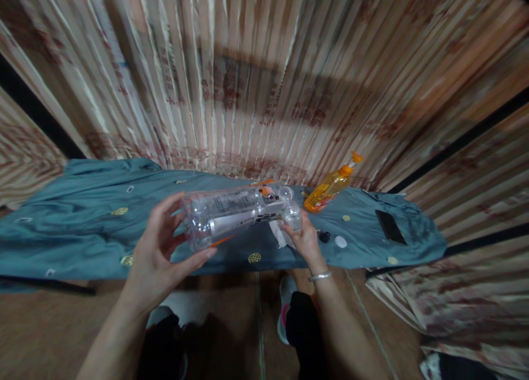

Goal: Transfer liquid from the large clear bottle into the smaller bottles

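Observation:
A large clear plastic bottle [231, 214] with a printed label lies sideways in the air above the cloth-covered surface. My left hand [161, 247] is wrapped round its broad end at the left. At the narrow right end, my right hand [303, 237] holds a small clear rounded piece [292, 215] against the bottle; whether the two are joined cannot be made out. A white tissue [281, 235] shows just below that end. Beyond my right hand stands an orange pump bottle [329, 188] with yellow-orange liquid.
Teal patterned cloth [91, 225] covers the narrow surface. To the right lie a small black object [324, 236], a white disc [340, 241] and a dark phone [390, 227]. Pleated curtains [248, 82] hang behind, with black poles [463, 140] at the sides.

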Motion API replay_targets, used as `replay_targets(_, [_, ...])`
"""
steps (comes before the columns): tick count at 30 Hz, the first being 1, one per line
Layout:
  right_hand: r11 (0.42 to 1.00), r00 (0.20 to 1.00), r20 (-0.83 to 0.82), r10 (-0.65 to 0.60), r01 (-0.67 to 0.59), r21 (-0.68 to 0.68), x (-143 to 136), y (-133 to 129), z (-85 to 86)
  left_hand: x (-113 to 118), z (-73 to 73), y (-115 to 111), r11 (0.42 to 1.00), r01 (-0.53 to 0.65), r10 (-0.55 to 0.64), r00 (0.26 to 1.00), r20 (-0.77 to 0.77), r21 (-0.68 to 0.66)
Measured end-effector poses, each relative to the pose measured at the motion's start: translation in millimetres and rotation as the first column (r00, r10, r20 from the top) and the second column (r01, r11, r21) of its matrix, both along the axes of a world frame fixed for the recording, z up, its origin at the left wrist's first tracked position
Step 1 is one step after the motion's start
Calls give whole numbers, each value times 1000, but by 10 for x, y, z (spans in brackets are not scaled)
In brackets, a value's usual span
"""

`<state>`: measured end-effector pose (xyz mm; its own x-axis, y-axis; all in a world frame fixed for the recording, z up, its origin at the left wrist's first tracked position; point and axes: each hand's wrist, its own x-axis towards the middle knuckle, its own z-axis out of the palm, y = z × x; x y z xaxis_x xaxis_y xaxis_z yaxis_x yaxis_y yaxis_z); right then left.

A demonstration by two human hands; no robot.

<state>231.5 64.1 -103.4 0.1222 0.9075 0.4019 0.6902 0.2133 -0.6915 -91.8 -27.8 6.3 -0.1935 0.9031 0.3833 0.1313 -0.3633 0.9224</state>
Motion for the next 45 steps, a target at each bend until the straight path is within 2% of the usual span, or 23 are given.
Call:
replay_targets(12, [1000, 1000, 8, -4, 4, -18, -14, -12, 28, -7, 49, -8, 1000, 7, -7, 1000, -11, 1])
replay_targets(21, [1000, 999, 35, 15, -15, 2, 1, 2, 13, -10, 19, 7, 999, 27, -27, 1000, 1, 36])
replay_targets(28, [1000, 998, 57, 9, -10, 12, 5, 2, -3, -22, 5, 0, 1000, -13, 14, 999, -31, 15])
replay_targets(45, [1000, 998, 59, 22, -22, -1, -6, -12, 19, -41, 27, -24, 1000, 1, -1, 997, -82, 1])
